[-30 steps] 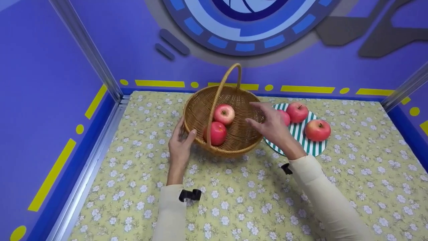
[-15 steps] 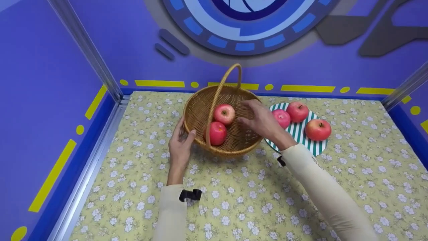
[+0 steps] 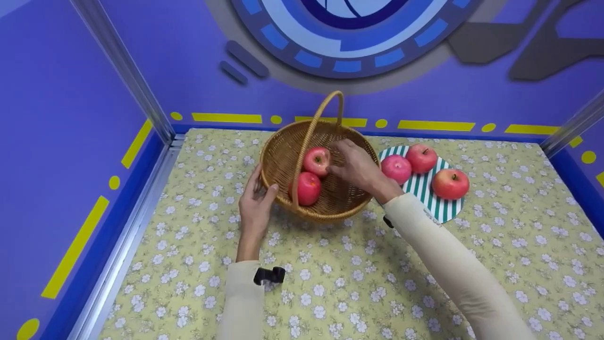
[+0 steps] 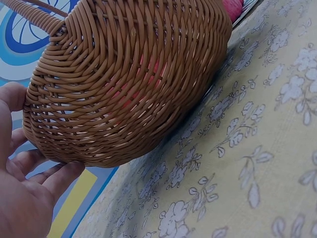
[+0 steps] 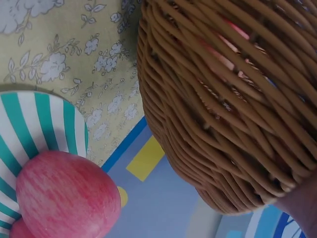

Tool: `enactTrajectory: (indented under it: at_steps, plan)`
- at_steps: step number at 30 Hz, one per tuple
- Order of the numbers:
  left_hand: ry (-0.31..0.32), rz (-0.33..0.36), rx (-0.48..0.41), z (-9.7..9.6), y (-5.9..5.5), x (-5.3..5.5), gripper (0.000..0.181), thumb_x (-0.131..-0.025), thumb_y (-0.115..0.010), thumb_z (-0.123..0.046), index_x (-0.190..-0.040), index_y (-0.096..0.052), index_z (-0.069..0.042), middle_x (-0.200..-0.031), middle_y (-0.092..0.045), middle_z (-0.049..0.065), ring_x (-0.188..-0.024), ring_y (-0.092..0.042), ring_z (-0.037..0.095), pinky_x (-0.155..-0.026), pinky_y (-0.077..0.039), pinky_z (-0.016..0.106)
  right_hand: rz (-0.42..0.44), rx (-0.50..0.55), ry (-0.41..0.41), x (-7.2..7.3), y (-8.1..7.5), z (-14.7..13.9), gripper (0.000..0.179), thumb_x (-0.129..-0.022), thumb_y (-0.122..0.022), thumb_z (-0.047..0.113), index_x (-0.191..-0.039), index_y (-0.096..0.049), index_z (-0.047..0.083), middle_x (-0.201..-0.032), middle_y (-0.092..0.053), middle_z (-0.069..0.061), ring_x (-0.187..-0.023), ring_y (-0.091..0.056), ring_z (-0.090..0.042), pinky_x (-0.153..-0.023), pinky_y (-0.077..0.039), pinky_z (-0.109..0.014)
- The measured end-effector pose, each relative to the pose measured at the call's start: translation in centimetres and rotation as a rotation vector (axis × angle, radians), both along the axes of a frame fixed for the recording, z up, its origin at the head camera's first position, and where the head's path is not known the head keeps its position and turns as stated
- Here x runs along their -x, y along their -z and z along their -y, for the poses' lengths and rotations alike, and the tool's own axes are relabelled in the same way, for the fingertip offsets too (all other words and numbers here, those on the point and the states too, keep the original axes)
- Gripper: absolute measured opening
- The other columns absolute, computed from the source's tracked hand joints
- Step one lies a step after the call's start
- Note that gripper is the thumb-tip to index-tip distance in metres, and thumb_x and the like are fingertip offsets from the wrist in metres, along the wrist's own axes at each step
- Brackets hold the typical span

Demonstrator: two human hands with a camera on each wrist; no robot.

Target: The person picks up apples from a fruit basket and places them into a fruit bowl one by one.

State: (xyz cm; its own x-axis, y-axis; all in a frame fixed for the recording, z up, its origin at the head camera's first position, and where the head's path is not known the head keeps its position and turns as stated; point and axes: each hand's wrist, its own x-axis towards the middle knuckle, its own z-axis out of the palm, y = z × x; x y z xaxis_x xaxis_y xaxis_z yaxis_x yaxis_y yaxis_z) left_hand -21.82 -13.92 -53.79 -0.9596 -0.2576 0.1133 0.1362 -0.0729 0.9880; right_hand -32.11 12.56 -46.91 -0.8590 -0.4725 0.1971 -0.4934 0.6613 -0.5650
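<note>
A brown wicker basket with a tall arched handle stands at the middle of the table. My left hand holds its left side, thumb at the rim and fingers under the woven wall, as the left wrist view also shows. Inside lie two red apples, a rear apple and a front apple partly behind the handle. My right hand reaches over the right rim into the basket, thumb and fingers spread, fingertips right at the rear apple's right side. In the right wrist view the basket's wall hides most of this hand.
Right of the basket lies a green-and-white striped round plate. It bears a pink-red apple, another red apple and a yellowish-red apple. A flowered cloth covers the table; a blue printed wall rises behind.
My right hand has moved left, from the basket's right rim to the rear apple, uncovering the plate's left apple. My left hand and the basket have stayed put.
</note>
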Motion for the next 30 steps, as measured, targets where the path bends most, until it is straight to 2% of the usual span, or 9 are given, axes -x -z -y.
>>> enactTrajectory:
  at_steps: [5, 12, 16, 22, 30]
  plan:
    - [0.017, -0.01, 0.003, -0.1, 0.1, -0.1, 0.065, -0.102, -0.074, -0.015, -0.161, -0.05, -0.029, -0.165, -0.042, 0.008, -0.145, -0.05, 0.033, -0.107, -0.055, 0.034, -0.037, -0.025, -0.017, 0.4, 0.8, 0.3, 0.058, -0.094, -0.081, 0.012, -0.145, -0.058, -0.004, -0.138, -0.06, -0.023, -0.127, -0.059, -0.04, -0.113, -0.049, -0.05]
    - [0.049, -0.053, -0.02, -0.3, 0.1, 0.0, 0.067, -0.101, -0.076, -0.023, -0.162, -0.047, -0.024, -0.164, -0.044, 0.011, -0.145, -0.049, 0.032, -0.111, -0.052, 0.034, -0.112, -0.048, -0.051, 0.7, 2.2, 0.3, 0.054, -0.092, -0.083, 0.011, -0.138, -0.06, -0.006, -0.125, -0.062, -0.023, -0.114, -0.063, -0.039, -0.1, -0.055, -0.052]
    - [0.049, -0.043, -0.029, -0.4, 0.0, 0.1, 0.066, -0.102, -0.076, -0.022, -0.162, -0.048, -0.028, -0.164, -0.043, 0.01, -0.145, -0.05, 0.033, -0.109, -0.054, 0.036, -0.111, -0.073, -0.056, 0.8, 2.4, 0.4, 0.06, -0.092, -0.084, 0.015, -0.143, -0.057, -0.005, -0.129, -0.062, -0.023, -0.115, -0.062, -0.039, -0.101, -0.055, -0.052]
    - [0.048, -0.04, -0.019, -0.4, -0.1, 0.0, 0.066, -0.102, -0.073, -0.014, -0.162, -0.048, -0.027, -0.165, -0.041, 0.012, -0.145, -0.049, 0.036, -0.108, -0.054, 0.036, -0.097, -0.129, -0.061, 1.1, 2.7, 0.8, 0.069, -0.094, -0.084, 0.02, -0.15, -0.051, -0.003, -0.14, -0.058, -0.026, -0.127, -0.058, -0.041, -0.109, -0.053, -0.052]
    - [0.052, -0.061, -0.01, -0.3, 0.0, 0.0, 0.065, -0.102, -0.074, -0.017, -0.162, -0.048, -0.027, -0.165, -0.041, 0.011, -0.144, -0.049, 0.037, -0.108, -0.055, 0.037, -0.083, -0.171, -0.061, 1.3, 2.8, 1.4, 0.079, -0.091, -0.086, 0.015, -0.156, -0.045, 0.0, -0.148, -0.053, -0.028, -0.137, -0.052, -0.042, -0.115, -0.048, -0.053]
